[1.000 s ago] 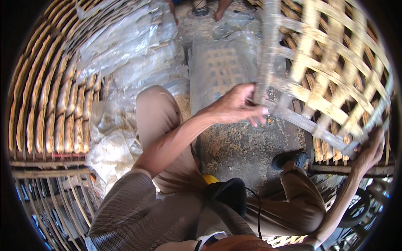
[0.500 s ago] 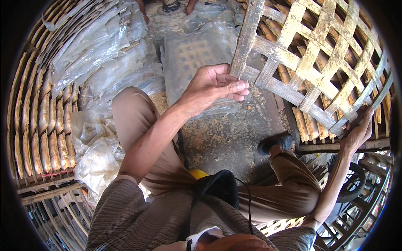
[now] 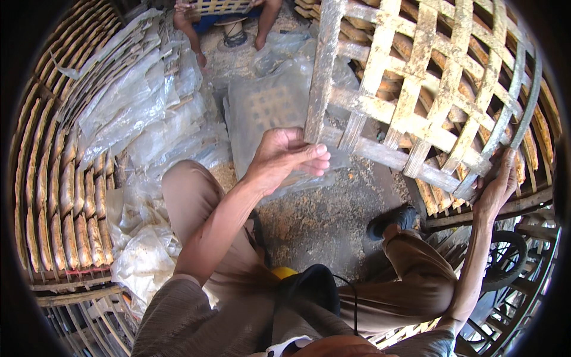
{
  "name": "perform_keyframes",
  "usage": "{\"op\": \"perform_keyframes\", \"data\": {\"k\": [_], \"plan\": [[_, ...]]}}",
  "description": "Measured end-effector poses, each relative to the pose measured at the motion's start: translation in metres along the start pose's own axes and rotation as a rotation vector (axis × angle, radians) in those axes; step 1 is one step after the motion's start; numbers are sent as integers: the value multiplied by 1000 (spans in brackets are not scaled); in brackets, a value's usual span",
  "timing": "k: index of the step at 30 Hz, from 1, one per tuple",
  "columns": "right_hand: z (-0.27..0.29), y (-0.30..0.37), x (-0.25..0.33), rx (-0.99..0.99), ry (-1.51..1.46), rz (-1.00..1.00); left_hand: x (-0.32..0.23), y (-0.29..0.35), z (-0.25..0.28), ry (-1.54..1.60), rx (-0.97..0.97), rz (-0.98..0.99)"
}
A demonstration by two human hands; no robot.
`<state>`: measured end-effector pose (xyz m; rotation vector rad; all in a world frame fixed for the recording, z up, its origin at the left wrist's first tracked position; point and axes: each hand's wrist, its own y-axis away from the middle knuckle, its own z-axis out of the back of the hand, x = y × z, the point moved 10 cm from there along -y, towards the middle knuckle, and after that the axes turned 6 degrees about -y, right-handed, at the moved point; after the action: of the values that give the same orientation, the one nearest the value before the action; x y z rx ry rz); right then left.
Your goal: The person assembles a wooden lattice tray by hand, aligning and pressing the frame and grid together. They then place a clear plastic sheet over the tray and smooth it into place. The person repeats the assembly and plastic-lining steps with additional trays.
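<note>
A woven bamboo lattice rack is held up at the upper right, tilted, with dusty pale strips and wide square gaps. My left hand is closed at its lower left corner, thumb pointing right and fingers partly behind the frame. My right hand grips the lower right corner, where two greenish strips meet the edge; some of its fingers are hidden behind the rack. Below the rack's left side, on the floor, lies a stack of cloudy plastic sheets with a lattice pattern showing through.
Racks of brownish strips stand along the left, beside crumpled plastic sheeting. More slatted strips are behind the held rack. Ahead, a co-worker's hands hold another lattice piece above a spool-like stand. A wheel is at right.
Both my hands and the lattice rack have shifted left, and the rack has turned more upright. The view has tipped up, bringing the co-worker's lattice piece into sight.
</note>
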<state>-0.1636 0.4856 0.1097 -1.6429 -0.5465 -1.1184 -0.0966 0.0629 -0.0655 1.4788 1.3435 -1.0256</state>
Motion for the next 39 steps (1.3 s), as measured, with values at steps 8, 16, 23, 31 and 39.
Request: {"op": "perform_keyframes", "data": {"k": [8,16,23,31,39], "plan": [[-17,8,7,29,4,-48,-4,4,7,-180,-34,88],[-12,-3,11,134,-20,65,3,-3,26,-939,-1,140],[-11,1,3,155,84,107,-25,1,-9,-401,152,128],[-54,48,-30,407,119,-195,-43,3,32,-97,-160,-313],[-94,62,-58,568,-11,-271,-15,2,53,-110,-542,-263]]}}
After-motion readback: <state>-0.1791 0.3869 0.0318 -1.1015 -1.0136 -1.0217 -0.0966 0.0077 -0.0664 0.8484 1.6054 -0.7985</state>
